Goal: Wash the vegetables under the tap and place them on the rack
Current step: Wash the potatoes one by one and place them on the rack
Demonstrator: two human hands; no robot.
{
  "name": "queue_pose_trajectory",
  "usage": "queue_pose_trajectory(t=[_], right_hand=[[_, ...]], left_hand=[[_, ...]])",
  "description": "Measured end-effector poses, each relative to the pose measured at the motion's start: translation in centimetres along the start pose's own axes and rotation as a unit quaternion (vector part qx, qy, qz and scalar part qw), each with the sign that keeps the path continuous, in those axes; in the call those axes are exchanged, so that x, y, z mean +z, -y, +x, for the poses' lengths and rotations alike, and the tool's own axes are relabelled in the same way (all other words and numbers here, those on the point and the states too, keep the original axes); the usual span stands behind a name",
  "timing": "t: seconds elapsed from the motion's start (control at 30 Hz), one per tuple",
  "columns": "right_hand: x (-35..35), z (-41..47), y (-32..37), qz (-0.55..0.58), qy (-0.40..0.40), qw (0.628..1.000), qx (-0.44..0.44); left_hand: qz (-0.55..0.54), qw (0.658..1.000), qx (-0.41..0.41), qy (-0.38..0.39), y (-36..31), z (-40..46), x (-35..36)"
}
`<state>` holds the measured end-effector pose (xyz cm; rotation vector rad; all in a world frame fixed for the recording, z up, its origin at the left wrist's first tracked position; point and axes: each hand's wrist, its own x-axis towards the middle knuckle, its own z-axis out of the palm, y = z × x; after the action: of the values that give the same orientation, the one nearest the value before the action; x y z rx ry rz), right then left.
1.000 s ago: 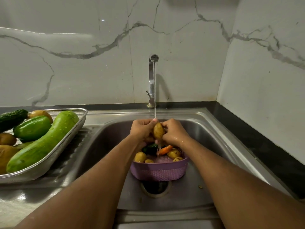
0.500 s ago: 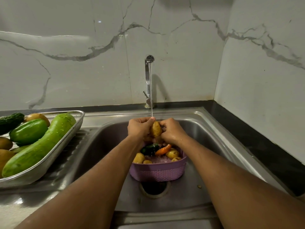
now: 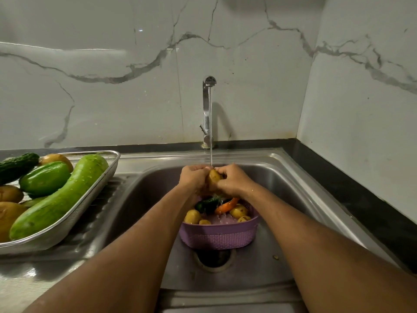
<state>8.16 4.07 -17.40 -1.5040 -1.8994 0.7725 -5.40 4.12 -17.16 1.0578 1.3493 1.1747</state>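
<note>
A potato (image 3: 213, 177) sits between my left hand (image 3: 194, 178) and my right hand (image 3: 232, 179), and both grip it under the thin stream from the tap (image 3: 208, 111). Below them a purple basket (image 3: 221, 238) stands in the sink (image 3: 282, 177) over the drain, holding several potatoes (image 3: 192, 216), a carrot (image 3: 226, 205) and a dark green vegetable (image 3: 206, 204). On the left a metal rack (image 3: 90, 201) holds a long green gourd (image 3: 61, 197), a green pepper (image 3: 45, 178), a dark cucumber (image 3: 18, 164) and several potatoes (image 3: 9, 214).
A marble wall rises behind the sink and on the right. A black counter edge (image 3: 361, 199) runs along the right side. The ribbed drainboard (image 3: 99, 213) lies under the rack. A small scrap (image 3: 275, 257) lies on the sink floor.
Both hands have closed more tightly round the potato and turned it under the stream; less of it shows now. The camera view shifted slightly.
</note>
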Motion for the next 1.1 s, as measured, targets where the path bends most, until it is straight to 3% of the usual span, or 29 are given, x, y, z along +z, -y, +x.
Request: queue_pose_trajectory(t=[0.2,0.4,0.57,0.9,1.0,1.1], right_hand=[[-0.3,0.3,-0.6,0.044,-0.070,0.996,0.014],[-0.8,-0.2,0.5,-0.040,-0.099,0.993,-0.046],[-0.4,-0.6,1.1,-0.068,-0.099,0.991,-0.065],[-0.9,0.3,0.0,0.032,-0.133,0.991,-0.010],[-0.7,0.2,0.1,0.038,-0.107,0.994,-0.006],[-0.2,-0.2,0.9,-0.034,-0.111,0.993,-0.033]], left_hand=[[-0.072,0.994,-0.038,0.078,-0.7,-0.7,0.2],[-0.105,0.993,-0.044,-0.016,-1.1,-0.8,0.5],[-0.103,0.993,-0.037,-0.038,-0.9,-0.7,0.1],[-0.122,0.990,0.026,0.070,-0.6,-0.5,0.0],[-0.102,0.994,0.020,0.020,-0.4,-0.4,0.4],[-0.083,0.995,0.007,-0.063,-0.2,0.1,0.5]])
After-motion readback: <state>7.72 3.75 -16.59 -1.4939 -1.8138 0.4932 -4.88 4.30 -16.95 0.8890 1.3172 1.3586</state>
